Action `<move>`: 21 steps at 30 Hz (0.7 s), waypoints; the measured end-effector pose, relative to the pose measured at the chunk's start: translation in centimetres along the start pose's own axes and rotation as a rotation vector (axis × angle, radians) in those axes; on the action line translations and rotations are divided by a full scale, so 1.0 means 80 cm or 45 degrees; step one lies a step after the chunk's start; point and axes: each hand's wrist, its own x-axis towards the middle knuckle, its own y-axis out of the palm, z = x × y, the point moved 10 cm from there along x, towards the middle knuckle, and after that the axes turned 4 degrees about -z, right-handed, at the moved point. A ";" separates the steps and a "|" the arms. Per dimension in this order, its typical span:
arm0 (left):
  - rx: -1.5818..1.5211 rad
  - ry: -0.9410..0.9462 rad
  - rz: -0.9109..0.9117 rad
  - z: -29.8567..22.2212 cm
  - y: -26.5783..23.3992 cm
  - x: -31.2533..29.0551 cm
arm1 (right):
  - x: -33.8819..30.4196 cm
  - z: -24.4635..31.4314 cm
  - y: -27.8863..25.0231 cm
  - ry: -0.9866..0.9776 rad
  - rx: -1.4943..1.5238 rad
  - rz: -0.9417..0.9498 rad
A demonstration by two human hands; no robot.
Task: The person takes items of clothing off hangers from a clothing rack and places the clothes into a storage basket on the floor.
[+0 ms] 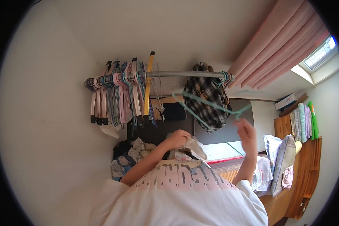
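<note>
My left hand (179, 138) is closed on a bunched white garment (196, 147) in front of my chest. Out to the right, my right hand (246, 132) is raised with its fingers pinched at the hook end of a thin teal clothes hanger (215, 105). The hanger is tilted, its long frame reaching left across the front of a black-and-white plaid garment (201, 105) that hangs from the rod. Nothing hangs on the teal hanger. Below and left of my left hand lies a heap of crumpled clothes (137, 152), partly hidden by my forearm.
A metal rod (171, 74) crosses ahead, crowded at its left end with several hangers (118, 84) and a yellow one (148, 83). A pink curtain (269, 47) hangs at the upper right. Lower right are a grey pillow (283, 167), a wooden headboard (310, 169) and folded textiles (305, 120).
</note>
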 end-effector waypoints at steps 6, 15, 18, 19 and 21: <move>-0.328 -0.211 -0.148 -0.007 -0.039 -0.046 | 0.082 -0.049 0.153 -0.205 -0.384 0.029; -0.918 -0.122 -0.486 -0.022 -0.092 -0.090 | 0.176 -0.100 0.354 -0.200 -0.484 0.033; -0.976 -0.148 -0.572 -0.034 -0.108 -0.102 | 0.159 -0.108 0.377 -0.280 -0.433 0.182; -0.983 -0.150 -0.587 -0.031 -0.114 -0.108 | 0.145 -0.106 0.386 -0.236 -0.413 0.302; -1.015 -0.115 -0.433 -0.037 -0.111 -0.108 | 0.116 -0.066 0.358 -0.457 -0.421 0.117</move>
